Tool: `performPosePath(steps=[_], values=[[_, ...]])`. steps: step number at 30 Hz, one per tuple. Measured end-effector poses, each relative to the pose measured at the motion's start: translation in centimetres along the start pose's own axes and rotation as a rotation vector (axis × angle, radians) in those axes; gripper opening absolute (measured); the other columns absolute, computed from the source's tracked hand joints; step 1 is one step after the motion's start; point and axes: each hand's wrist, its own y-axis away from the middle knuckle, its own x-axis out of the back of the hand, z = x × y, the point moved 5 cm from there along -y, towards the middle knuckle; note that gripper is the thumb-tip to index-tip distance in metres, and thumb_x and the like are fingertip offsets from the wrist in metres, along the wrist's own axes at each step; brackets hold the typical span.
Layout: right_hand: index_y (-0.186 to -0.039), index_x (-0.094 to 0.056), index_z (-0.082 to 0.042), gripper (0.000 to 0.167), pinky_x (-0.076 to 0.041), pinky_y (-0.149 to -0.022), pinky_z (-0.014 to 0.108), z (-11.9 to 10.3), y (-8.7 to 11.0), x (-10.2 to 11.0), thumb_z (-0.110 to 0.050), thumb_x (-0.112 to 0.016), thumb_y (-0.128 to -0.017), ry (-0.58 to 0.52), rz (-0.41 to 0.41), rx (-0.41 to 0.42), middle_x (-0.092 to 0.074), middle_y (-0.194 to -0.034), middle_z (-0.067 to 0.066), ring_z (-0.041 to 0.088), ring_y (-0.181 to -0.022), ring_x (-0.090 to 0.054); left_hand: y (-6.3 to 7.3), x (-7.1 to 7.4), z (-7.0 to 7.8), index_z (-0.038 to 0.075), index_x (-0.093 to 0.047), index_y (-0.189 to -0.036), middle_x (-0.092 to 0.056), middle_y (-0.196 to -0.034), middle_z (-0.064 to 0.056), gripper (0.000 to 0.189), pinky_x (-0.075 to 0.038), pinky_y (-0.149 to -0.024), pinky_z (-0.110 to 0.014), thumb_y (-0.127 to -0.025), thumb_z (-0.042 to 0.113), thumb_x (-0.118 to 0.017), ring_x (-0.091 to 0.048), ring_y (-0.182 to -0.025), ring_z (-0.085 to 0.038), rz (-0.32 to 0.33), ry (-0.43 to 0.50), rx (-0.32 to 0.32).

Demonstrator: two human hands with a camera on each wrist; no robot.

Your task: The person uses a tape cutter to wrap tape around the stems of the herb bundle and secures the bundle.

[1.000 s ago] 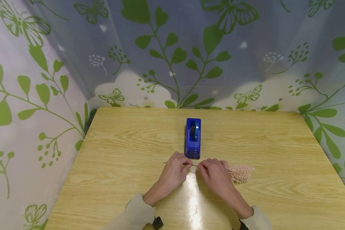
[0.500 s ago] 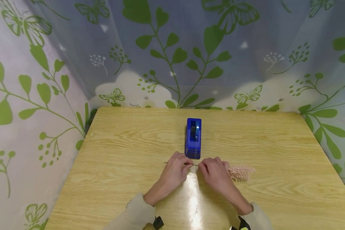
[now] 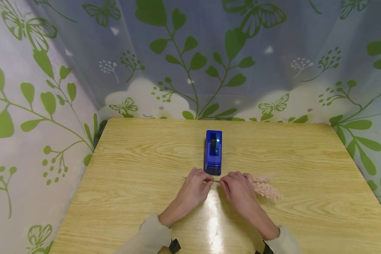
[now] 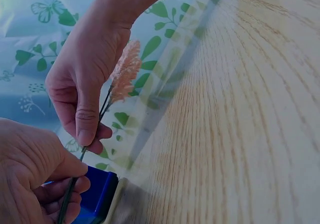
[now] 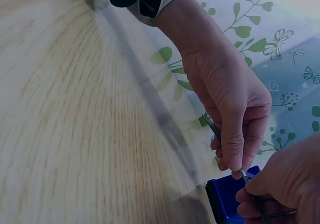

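Note:
Sprigs of pink flowers [image 3: 267, 189] on thin dark green stems [image 3: 216, 181] are held level across the table, close in front of a blue tape dispenser [image 3: 213, 160]. My left hand [image 3: 193, 188] pinches the stems between thumb and fingers, with their bare ends poking out to its left. A short way to the right, my right hand [image 3: 239, 192] pinches the same stems, and the pink heads stick out beyond it. In the left wrist view the flower heads [image 4: 126, 72] show behind the right hand [image 4: 87, 69]. Curled fingers hide part of the stems.
The wooden table [image 3: 139, 151] runs back to a curtain [image 3: 190, 53] printed with leaves and butterflies. Another patterned sheet [image 3: 35, 141] hangs along the left side. The dispenser stands just beyond the fingertips.
The pink heads have turned and spread apart into separate sprigs. My right hand has shifted slightly up in the head view; the left hand has barely moved.

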Motion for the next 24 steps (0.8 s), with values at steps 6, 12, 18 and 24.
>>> performPosePath(steps=[6, 12, 18, 24], values=[[-0.085, -0.075, -0.010, 0.008, -0.047, -0.075, 0.040, 0.04, 0.25, -0.02, -0.008, -0.083, -0.085, 0.040, 0.102, 0.179, -0.068, -0.078, -0.001, 0.018, -0.069, -0.064, -0.03, -0.04, 0.00, 0.006, -0.080, -0.098, -0.077, -0.097, -0.004, 0.006, -0.053, -0.075, -0.027, -0.094, 0.004, -0.076, -0.065, -0.086, -0.018, 0.003, -0.019, -0.001], [-0.088, -0.075, -0.007, 0.005, -0.049, -0.065, 0.033, 0.21, 0.51, -0.21, -0.008, -0.080, -0.087, 0.032, 0.132, 0.271, -0.069, -0.080, 0.001, 0.014, -0.065, -0.063, -0.14, 0.32, 0.09, 0.005, -0.081, -0.097, -0.078, -0.095, -0.005, 0.007, -0.055, -0.076, -0.027, -0.092, 0.002, -0.078, -0.066, -0.089, -0.019, 0.002, -0.007, -0.020], [-0.086, -0.072, -0.011, 0.013, -0.045, -0.064, 0.030, 0.36, 0.39, -0.59, -0.012, -0.069, -0.099, -0.014, 0.030, 0.150, -0.068, -0.075, -0.003, 0.014, -0.066, -0.062, -0.15, 0.50, 0.15, 0.004, -0.082, -0.098, -0.077, -0.093, -0.004, 0.008, -0.056, -0.077, -0.027, -0.091, 0.001, -0.078, -0.065, -0.090, -0.018, 0.004, -0.002, -0.047], [-0.085, -0.073, -0.011, 0.014, -0.045, -0.069, 0.034, 0.53, 0.02, -0.69, -0.011, -0.071, -0.099, -0.070, -0.041, 0.035, -0.065, -0.072, -0.005, 0.014, -0.066, -0.059, -0.15, 0.47, 0.23, 0.004, -0.083, -0.097, -0.076, -0.091, -0.004, 0.007, -0.056, -0.077, -0.025, -0.091, 0.003, -0.079, -0.065, -0.089, -0.018, 0.007, -0.031, -0.069]])
